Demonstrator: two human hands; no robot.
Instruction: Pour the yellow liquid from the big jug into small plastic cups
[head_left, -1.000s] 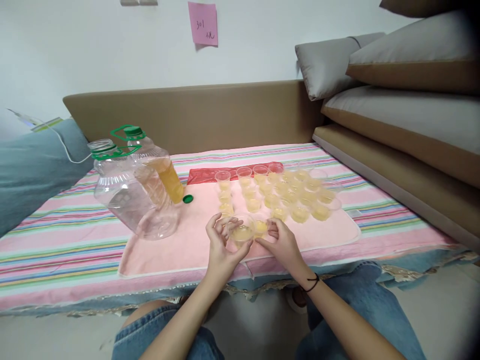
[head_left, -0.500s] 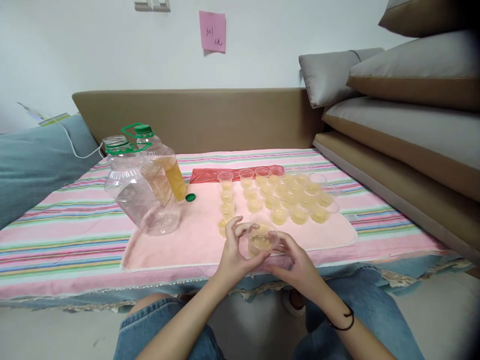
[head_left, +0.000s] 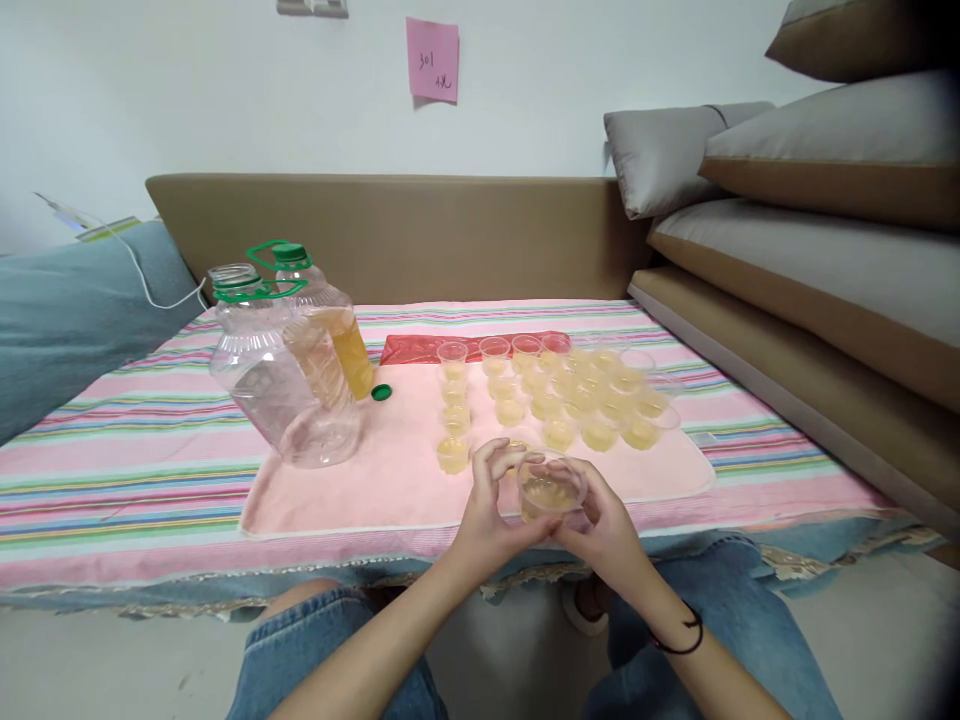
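A clear plastic cup (head_left: 552, 490) with pale yellow liquid is held between my two hands above the front edge of the pink mat (head_left: 337, 505). My left hand (head_left: 499, 505) curls around its left side, fingers behind and thumb in front. On the cup's right side my right hand (head_left: 600, 515) has its fingers and thumb closed on it. Behind them stand several similar filled cups (head_left: 559, 432) in rows on the mat. One cup (head_left: 453, 455) is just left of my left hand; another, partly hidden, sits behind its fingers.
An uncapped, clear jug (head_left: 285, 400) stands at the left, before a green-capped jug (head_left: 351, 350) with yellow liquid. A green cap (head_left: 381, 392) lies beside them. Red plastic (head_left: 409, 348) lies behind the cups. Cushions (head_left: 810, 240) are stacked at the right.
The held cup has moved right and nearer to me, along with both hands. A cup behind my left fingers now shows partly, and the front left cup is more visible.
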